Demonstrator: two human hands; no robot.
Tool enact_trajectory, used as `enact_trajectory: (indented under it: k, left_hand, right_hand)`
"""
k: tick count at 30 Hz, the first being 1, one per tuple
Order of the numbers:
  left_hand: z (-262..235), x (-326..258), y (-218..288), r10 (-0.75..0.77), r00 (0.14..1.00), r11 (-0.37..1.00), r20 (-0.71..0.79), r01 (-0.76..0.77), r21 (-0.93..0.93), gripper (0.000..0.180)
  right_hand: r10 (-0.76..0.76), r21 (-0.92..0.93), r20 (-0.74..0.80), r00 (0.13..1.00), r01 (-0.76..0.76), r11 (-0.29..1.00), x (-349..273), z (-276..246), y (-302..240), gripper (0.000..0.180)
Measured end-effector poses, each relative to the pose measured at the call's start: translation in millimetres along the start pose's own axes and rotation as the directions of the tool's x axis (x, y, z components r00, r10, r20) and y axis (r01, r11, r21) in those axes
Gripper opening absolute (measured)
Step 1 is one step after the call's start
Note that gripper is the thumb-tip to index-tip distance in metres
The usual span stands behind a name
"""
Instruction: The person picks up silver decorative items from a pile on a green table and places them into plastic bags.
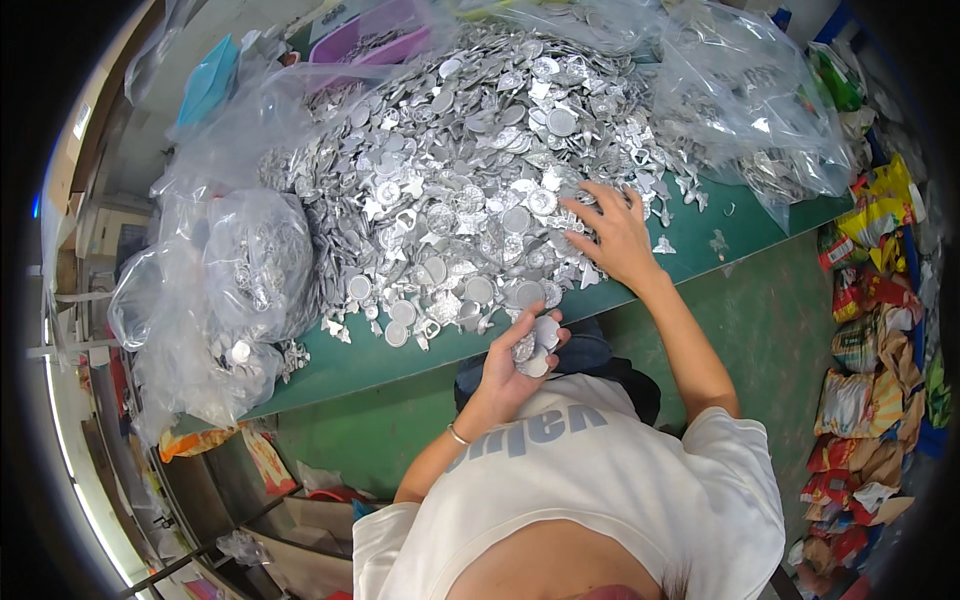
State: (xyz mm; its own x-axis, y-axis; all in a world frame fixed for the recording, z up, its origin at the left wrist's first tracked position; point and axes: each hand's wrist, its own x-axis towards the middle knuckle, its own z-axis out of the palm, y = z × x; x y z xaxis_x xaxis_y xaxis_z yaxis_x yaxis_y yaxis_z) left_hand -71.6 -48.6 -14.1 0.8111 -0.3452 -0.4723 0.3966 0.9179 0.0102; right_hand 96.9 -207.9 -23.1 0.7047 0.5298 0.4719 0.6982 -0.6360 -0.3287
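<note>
Cradling left hand (512,368): grip closed around flat, round metal discs (535,365)
Right hand (622,240): grip apart, touching jagged, silvery metal heap (450,190)
Surface (335,375): smooth, green, beneath the heap

Metal pieces (478,290), some glossy, some matt, glossy clear plastic bags (258,262), smooth tabletop (742,212), matt cloth shirt (610,480)

A: Hands?
B: 2: left hand (515,365), right hand (618,238).
A: Metal pieces (546,332)?
B: 3+ in left; 1 heap (440,215), too many to count.
A: Rest?
B: 1 purple bin (390,18), 1 blue container (207,82), 1 bracelet (456,433), 1 table (340,372).
</note>
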Motion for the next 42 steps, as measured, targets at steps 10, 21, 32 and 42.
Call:
enact_trajectory:
  k: [10,21,32,42]
  left_hand:
    - [-7.9,-5.2,0.0,-0.006,1.0,1.0,-0.025,0.006,-0.013,0.014]
    - [-2.9,-10.8,-0.5,0.062,0.993,0.995,-0.098,-0.054,0.084,0.012]
    - [-10.6,-15.5,-1.6,0.079,0.991,0.993,-0.109,-0.07,0.091,0.013]
    - [-18.2,-15.8,-5.7,0.061,0.992,0.994,-0.109,-0.05,0.101,0.012]
  right_hand:
    - [0.161,-0.003,-0.201,0.966,-0.165,0.986,-2.5,-5.4,44.8,0.013]
    - [-0.166,0.098,0.148,0.975,0.153,0.983,-8.4,-7.2,-1.1,0.041]
    - [0.076,0.018,-0.1,0.992,-0.074,0.997,-7.2,-9.3,23.8,0.04]
    - [-0.202,0.246,-0.006,0.979,0.197,0.949,27.3,19.4,-70.0,0.044]
